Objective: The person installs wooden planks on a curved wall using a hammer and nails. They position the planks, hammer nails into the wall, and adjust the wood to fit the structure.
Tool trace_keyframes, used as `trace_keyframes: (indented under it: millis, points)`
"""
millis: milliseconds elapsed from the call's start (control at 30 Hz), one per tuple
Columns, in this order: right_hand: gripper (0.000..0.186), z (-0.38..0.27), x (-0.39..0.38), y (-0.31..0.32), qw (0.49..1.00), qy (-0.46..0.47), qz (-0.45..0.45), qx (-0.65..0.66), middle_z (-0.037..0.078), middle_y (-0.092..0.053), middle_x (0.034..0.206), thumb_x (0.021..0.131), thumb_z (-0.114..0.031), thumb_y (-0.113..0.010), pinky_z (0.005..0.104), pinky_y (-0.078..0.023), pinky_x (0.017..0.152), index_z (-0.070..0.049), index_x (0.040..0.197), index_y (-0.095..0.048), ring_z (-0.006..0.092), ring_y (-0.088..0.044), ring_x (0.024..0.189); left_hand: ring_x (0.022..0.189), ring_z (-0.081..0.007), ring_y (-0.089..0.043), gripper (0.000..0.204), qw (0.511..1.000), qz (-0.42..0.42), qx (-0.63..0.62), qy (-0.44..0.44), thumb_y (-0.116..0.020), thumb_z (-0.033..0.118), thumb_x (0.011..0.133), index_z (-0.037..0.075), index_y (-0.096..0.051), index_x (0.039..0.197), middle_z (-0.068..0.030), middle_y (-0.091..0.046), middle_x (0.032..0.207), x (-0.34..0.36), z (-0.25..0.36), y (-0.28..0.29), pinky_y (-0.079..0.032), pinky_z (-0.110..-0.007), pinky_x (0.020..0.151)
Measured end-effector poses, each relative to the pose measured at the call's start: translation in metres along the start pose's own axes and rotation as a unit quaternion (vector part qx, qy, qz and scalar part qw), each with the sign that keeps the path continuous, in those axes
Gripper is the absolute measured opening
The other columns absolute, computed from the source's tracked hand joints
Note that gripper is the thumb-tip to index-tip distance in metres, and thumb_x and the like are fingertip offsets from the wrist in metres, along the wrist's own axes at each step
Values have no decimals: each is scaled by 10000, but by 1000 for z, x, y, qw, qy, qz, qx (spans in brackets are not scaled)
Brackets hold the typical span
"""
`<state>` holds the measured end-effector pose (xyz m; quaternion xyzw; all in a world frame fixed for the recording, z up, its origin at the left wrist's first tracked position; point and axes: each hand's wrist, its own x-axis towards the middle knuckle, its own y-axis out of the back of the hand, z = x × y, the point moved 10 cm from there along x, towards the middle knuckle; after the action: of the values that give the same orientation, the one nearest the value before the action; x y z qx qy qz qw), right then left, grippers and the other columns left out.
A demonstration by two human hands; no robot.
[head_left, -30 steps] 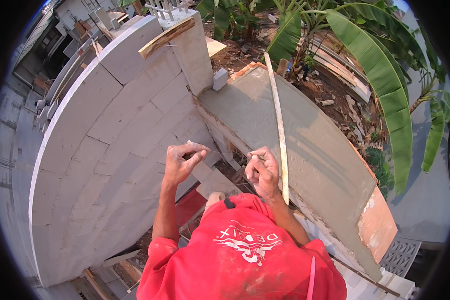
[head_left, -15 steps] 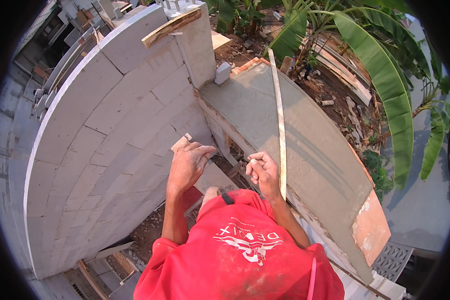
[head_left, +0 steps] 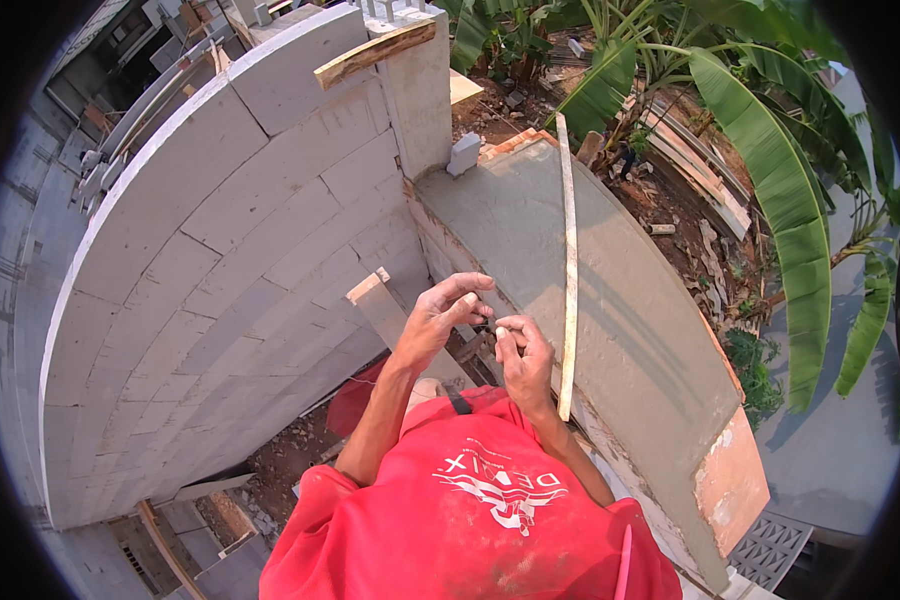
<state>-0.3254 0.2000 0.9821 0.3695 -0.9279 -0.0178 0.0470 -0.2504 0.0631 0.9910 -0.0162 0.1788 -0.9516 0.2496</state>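
A small dark object is pinched between the fingertips of the left hand and the right hand, which are brought together in front of the chest. Only a short, thin, dark piece is seen; its exact kind cannot be told. A small pale bit is held at the right hand's thumb tip, just beside the dark object.
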Motion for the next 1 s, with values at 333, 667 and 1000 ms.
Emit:
trace_keyframes:
  millis: [333, 667, 1000]
  points:
    - [96, 4, 1, -4, 1000, 4, -6, -2, 15, -593, 600, 1002, -92, -631, 265, -404, 525, 4, 1008, -624, 54, -501, 555, 831, -155, -676, 384, 998, 23, -48, -20, -664, 172, 1011, 2, -553, 1337, -58, -659, 946, 10, -14, 9, -591, -304, 758]
    - [181, 43, -5, -19, 952, -227, -89, 184, -12, -568, 670, 1024, -158, -600, 177, -321, 447, 8, 1084, -639, 11, -422, 541, 680, -74, -550, 364, 991, 125, -10, -42, -610, 92, 988, -20, -585, 1333, 6, -589, 763, 1, -7, 12, -461, -233, 619]
    - [269, 40, -9, -42, 858, -296, -173, 382, 1, -605, 791, 1025, -209, -603, 166, -304, 421, -7, 1195, -655, 11, -384, 529, 656, -62, -609, 129, 971, 145, 113, -156, -634, 71, 990, -27, -697, 1045, 4, -638, 720, -14, 18, 7, -485, -230, 599]
